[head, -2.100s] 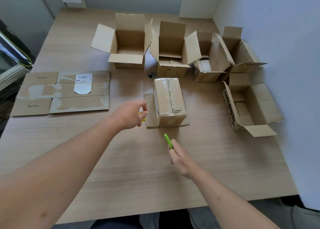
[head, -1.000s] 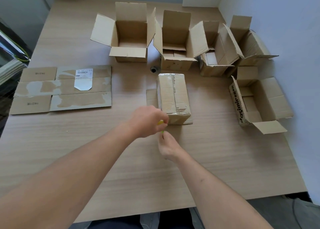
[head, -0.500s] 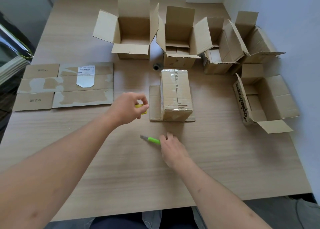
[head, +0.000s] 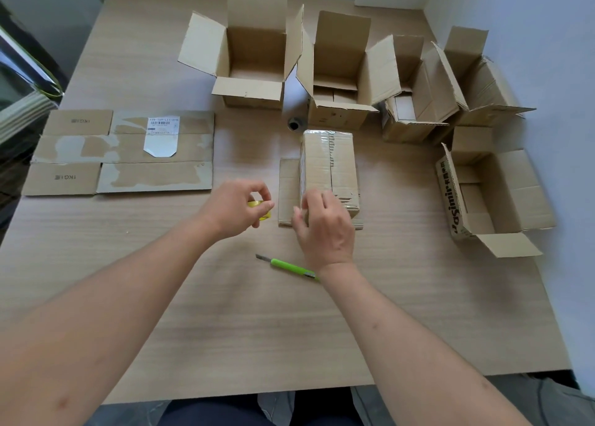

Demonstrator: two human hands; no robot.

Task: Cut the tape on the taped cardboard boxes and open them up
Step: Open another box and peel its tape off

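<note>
Bare table (head: 225,329) fills the lower half of the frame, crossed only by the green cutter (head: 286,266). Open boxes (head: 338,71) wall off the top and right edge. Flattened cardboard (head: 122,152) covers the left middle; the taped box (head: 328,165) blocks centre.

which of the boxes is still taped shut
The taped box in the middle, touched by the right hand; every other box has its flaps open.

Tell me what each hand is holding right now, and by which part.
The left hand pinches a small yellow piece between thumb and fingers; which part cannot be told. The right hand rests on the taped brown cardboard box at its near end, holding nothing.
</note>
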